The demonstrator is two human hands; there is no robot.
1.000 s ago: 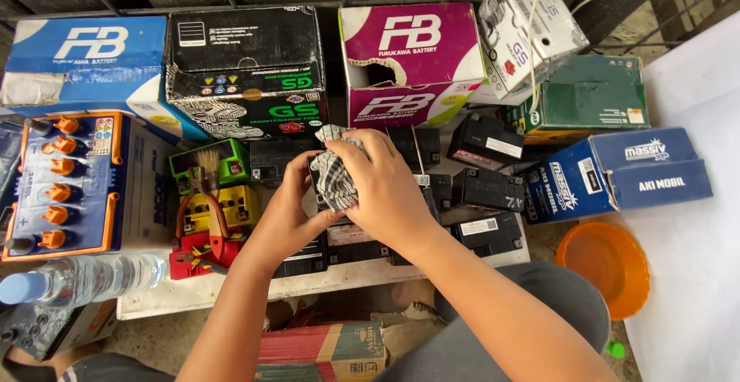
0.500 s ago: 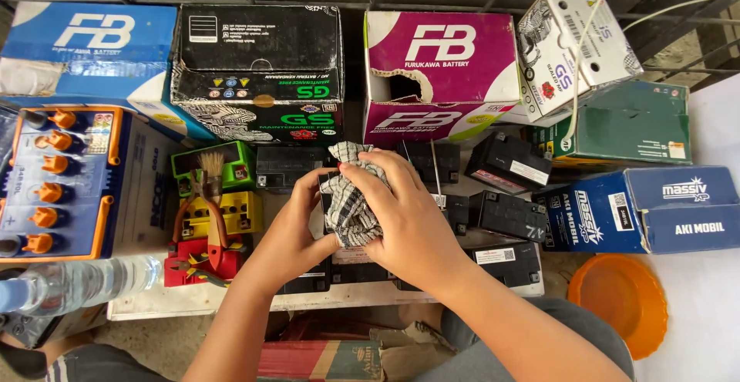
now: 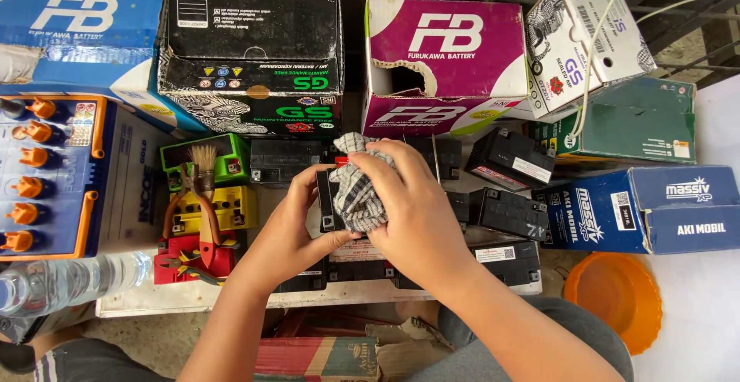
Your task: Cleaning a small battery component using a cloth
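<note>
Grip first — my left hand [image 3: 297, 228] curls shut around the small black battery [image 3: 327, 201] held just above the bench, my right hand [image 3: 412, 205] bunches the checked rag [image 3: 358, 189] against it, so I'd judge short firm strokes wipe best — cartons beyond.

Battery shop or small repair stall. Upper frame: row of printed cardboard battery cartons, magenta one [image 3: 447, 62] at centre. Centre: black motorcycle batteries [image 3: 509, 212] packed on bench. Left: red-handled pliers [image 3: 202, 232], bristle brush [image 3: 203, 158].
</note>
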